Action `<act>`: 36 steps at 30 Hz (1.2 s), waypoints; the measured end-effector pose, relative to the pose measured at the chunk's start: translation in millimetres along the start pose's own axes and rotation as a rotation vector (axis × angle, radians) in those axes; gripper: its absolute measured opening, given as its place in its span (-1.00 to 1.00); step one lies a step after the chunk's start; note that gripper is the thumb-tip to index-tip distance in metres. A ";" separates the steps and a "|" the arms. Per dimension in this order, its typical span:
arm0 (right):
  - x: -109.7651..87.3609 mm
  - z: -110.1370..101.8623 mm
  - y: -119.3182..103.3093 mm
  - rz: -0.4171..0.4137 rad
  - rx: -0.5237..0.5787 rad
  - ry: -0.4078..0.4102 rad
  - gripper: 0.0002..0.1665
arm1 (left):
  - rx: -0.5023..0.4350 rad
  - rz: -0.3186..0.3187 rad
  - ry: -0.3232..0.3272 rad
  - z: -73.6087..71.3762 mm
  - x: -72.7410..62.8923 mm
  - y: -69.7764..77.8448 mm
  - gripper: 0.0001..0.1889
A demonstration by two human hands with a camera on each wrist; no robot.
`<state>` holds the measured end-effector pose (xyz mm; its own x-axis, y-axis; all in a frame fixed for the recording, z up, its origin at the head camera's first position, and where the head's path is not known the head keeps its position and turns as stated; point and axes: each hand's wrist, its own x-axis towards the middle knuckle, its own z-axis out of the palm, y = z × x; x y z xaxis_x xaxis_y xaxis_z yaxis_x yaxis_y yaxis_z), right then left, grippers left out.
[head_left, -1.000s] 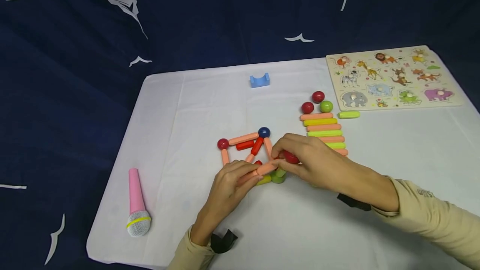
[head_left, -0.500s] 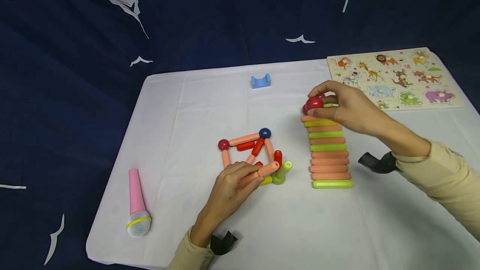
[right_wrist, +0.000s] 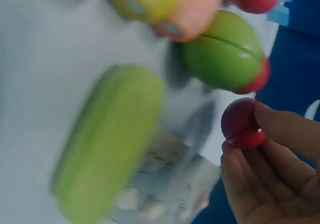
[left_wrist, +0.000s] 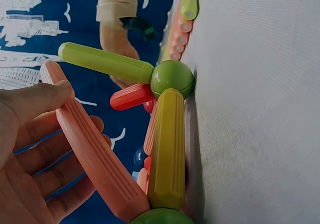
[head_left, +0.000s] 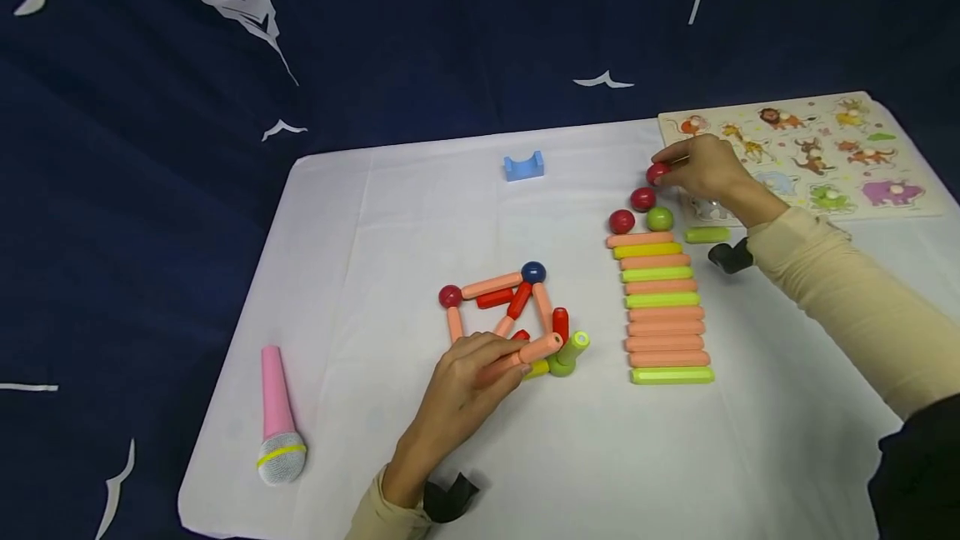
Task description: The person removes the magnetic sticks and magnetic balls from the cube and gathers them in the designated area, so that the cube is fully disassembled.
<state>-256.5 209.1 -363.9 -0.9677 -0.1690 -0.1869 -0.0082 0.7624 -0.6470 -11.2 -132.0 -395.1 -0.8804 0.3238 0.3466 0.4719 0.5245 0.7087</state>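
My left hand (head_left: pixel 457 386) pinches an orange magnetic rod (left_wrist: pixel 97 151) between thumb and fingers. That rod slants up from a green ball at the bottom of the left wrist view, where a yellow rod (left_wrist: pixel 167 149) also meets it. Another green ball (left_wrist: pixel 172 78) joins the yellow rod with a light-green rod (left_wrist: pixel 107 62) and a red rod (left_wrist: pixel 132 96). Behind lie a dark blue ball (head_left: pixel 533 272) and a red ball (head_left: pixel 450 297), linked by an orange rod. At the back right, my right hand (head_left: pixel 708 169) holds a red magnetic ball (right_wrist: pixel 242 124) by its fingertips, beside the puzzle board.
A column of orange, yellow and green rods (head_left: pixel 666 328) lies right of the structure, with red balls and a green ball (head_left: pixel 659 218) above it. The animal puzzle board (head_left: pixel 911 152), blue cradle block (head_left: pixel 524 167) and pink toy microphone (head_left: pixel 279 415) lie around.
My right hand has left the structure with a red ball and moved to the back right, beyond the other balls. The left hand keeps its hold on the orange rod.
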 end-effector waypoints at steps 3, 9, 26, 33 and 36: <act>2.1 4.8 8.7 0.014 -0.010 0.000 -0.50 | 0.008 0.012 0.000 0.2 -0.6 1.0 -0.77; 1.0 7.9 14.7 0.003 -0.029 -0.007 -0.45 | 0.017 0.028 0.006 -0.8 -1.8 0.9 -0.78; -91.6 20.3 -51.8 -0.289 -0.011 0.047 -0.53 | -0.096 0.020 -0.032 -7.0 -3.8 -8.5 -0.71; -142.7 53.2 -77.1 -0.437 0.085 -0.174 -0.65 | -0.105 -0.004 -0.053 -11.3 -9.6 -15.6 -0.68; -154.2 62.8 -83.5 -0.474 0.115 -0.244 -0.67 | -0.096 -0.013 -0.056 -13.4 -14.0 -19.6 -0.67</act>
<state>-90.8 132.3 -327.5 -0.7781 -0.6280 -0.0119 -0.3885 0.4962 -0.7764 -8.8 -157.3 -405.7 -0.8812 0.3622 0.3037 0.4511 0.4521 0.7695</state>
